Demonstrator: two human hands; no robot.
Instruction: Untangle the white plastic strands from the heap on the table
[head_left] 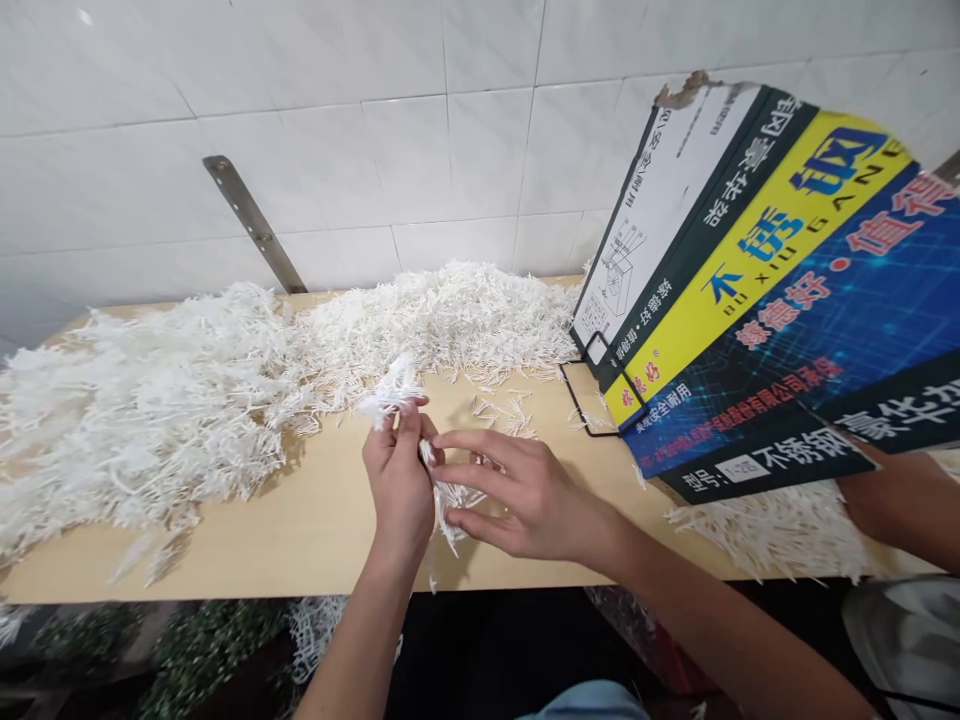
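and here are the two hands, working close together over the pale wooden desk (322, 540). the left hand (401, 485) is upright, its thumb and fingers pressed together on a tuft of thin white pieces (396, 388) that fans out above the fingertips. right beside it comes the right hand (529, 490), reaching in from the side, its fingers parted, the thumb held away from the index and middle fingers, whose tips are right at the left hand. more white strands (454, 500) hang between the two hands, splaying downward; whether the right fingers grip any of them, i cannot tell.

over on the left, a big loose heap (150, 420) of the same white pieces spreads across the desk, and it runs into a long back pile (450, 315) along the tiled wall (330, 160). a few scattered pieces (506, 410) lie on the wood just beyond the right hand. to the right stands a printed cardboard panel (772, 290), leaning, yellow, blue and dark green, with a black wire frame (589, 432) at its lower left corner. behind that panel, another person's arm (907, 505) shows near one more white pile (772, 530). a metal bracket (255, 225) is up against the wall, and green leaves (217, 650) sit below the desk's near edge.
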